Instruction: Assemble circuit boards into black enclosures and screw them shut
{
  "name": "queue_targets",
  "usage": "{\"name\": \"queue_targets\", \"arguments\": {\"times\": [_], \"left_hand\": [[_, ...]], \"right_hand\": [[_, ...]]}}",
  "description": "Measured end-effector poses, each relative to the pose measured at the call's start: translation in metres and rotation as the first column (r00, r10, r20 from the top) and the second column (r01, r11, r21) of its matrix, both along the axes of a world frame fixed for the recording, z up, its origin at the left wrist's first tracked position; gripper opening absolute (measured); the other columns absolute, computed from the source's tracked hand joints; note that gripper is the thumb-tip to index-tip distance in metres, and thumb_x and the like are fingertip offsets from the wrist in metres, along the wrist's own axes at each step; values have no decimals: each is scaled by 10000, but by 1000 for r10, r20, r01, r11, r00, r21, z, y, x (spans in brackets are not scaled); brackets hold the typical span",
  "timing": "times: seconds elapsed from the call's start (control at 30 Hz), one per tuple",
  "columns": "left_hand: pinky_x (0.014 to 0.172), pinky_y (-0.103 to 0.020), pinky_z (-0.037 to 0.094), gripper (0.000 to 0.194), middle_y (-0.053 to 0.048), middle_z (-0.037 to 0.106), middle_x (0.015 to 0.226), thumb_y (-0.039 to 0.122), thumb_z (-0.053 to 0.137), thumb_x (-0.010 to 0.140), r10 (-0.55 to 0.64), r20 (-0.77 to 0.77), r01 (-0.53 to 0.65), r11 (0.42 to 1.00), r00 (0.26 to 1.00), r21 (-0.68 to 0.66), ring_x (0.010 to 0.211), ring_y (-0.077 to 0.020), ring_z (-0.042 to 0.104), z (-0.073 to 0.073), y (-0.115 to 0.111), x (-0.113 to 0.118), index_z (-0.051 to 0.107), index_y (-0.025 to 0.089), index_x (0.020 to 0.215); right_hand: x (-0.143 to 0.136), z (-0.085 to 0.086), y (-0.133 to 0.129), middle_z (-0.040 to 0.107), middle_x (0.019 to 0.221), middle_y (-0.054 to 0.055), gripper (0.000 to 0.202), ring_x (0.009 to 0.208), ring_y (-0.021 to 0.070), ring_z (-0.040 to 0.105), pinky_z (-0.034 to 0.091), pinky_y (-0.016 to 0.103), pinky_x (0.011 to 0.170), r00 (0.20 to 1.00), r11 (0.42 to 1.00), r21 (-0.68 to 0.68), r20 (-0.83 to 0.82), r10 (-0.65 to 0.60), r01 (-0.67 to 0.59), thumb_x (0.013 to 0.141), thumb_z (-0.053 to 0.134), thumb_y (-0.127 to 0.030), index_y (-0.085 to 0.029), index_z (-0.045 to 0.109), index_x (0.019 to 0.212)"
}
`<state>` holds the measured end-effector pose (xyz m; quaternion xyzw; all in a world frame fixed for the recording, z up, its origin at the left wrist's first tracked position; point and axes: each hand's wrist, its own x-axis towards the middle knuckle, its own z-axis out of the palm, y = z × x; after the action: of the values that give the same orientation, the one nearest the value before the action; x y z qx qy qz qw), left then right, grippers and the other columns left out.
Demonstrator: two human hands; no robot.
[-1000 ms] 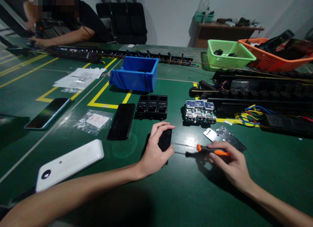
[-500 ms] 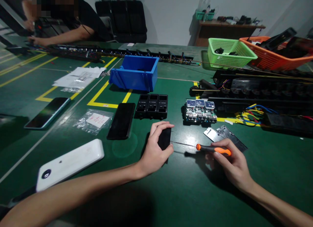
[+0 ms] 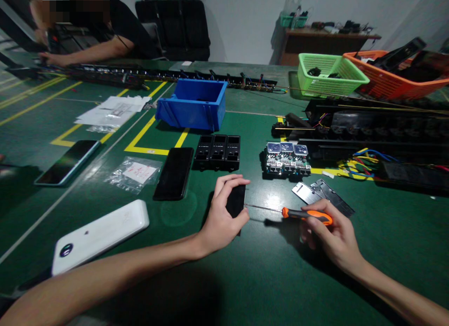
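Observation:
My left hand (image 3: 222, 216) is wrapped round a black block (image 3: 236, 200) on the green table, fingers over its top and thumb at its near right edge. In my right hand (image 3: 333, 232) is an orange and black screwdriver (image 3: 307, 214), held by its handle. The shaft points left, and its tip meets the block's right side. Behind the block lie black housings (image 3: 217, 152) with rectangular openings. Circuit boards (image 3: 287, 158) with small screens sit to the right of these. Two flat metal plates (image 3: 324, 195) lie beyond my right hand.
A black phone (image 3: 173, 173), a plastic bag (image 3: 135, 173) and a white device (image 3: 101, 235) lie left. Behind stand a blue bin (image 3: 192, 106), a green basket (image 3: 329, 78) and an orange basket (image 3: 396, 83). Across the table a person's arm (image 3: 98, 52) rests near a long strip.
The fingers of my right hand have shifted slightly on the screwdriver handle. My left hand and the black block look unchanged.

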<state>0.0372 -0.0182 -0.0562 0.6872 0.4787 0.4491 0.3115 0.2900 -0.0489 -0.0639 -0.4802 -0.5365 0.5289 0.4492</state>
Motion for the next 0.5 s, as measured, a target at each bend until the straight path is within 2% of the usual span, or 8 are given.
{"name": "queue_targets", "arguments": {"times": [0.17, 0.23, 0.3, 0.37, 0.43, 0.5], "left_hand": [[1108, -434, 350, 497, -71, 478, 1259, 27, 580, 727, 2, -7, -2, 1000, 1000, 3, 1253, -229, 459, 0, 0, 0, 537, 229, 1178], [1110, -432, 350, 496, -70, 479, 1260, 30, 581, 726, 2, -6, -1, 1000, 1000, 3, 1253, -229, 461, 0, 1, 0, 537, 230, 1178], [1112, -430, 348, 496, -70, 480, 1263, 31, 583, 729, 1, 0, -1, 1000, 1000, 3, 1255, -228, 460, 0, 1, 0, 538, 231, 1181], [1116, -430, 345, 491, -69, 484, 1260, 29, 584, 733, 1, 7, -1, 1000, 1000, 1, 1255, -227, 461, 0, 1, -1, 541, 230, 1179], [1119, -431, 343, 490, -68, 488, 1252, 26, 582, 733, 6, 10, -6, 1000, 1000, -5, 1254, -226, 464, -1, 2, -1, 545, 230, 1177], [1121, -429, 344, 492, -66, 491, 1249, 25, 581, 731, 11, 10, -11, 1000, 1000, -9, 1252, -226, 467, -1, 3, -1, 549, 230, 1177]], "right_hand": [[0, -1, -1, 587, 492, -36, 199, 343, 80, 465, 338, 154, 326, 998, 999, -28, 64, -23, 25, 906, 593, -399, -204, 553, 926], [1, -2, 0, 584, 496, -33, 200, 357, 80, 473, 357, 159, 345, 997, 1000, -26, 82, -2, 4, 926, 560, -403, -206, 557, 892], [2, -2, 1, 622, 596, -13, 181, 452, 106, 560, 452, 192, 427, 997, 1000, 7, 75, 13, -13, 934, 546, -399, -218, 558, 932], [3, -2, 1, 648, 797, 8, 191, 592, 134, 640, 538, 242, 557, 999, 998, 64, 43, 5, -8, 915, 581, -379, -250, 535, 1048], [4, -3, 1, 615, 956, 15, 238, 637, 128, 657, 562, 257, 609, 1000, 994, 109, 25, -2, -1, 895, 615, -341, -279, 514, 1102], [5, -3, 2, 596, 989, 18, 193, 633, 114, 651, 563, 241, 596, 999, 991, 131, 37, -11, 6, 899, 613, -311, -274, 541, 1075]]}}
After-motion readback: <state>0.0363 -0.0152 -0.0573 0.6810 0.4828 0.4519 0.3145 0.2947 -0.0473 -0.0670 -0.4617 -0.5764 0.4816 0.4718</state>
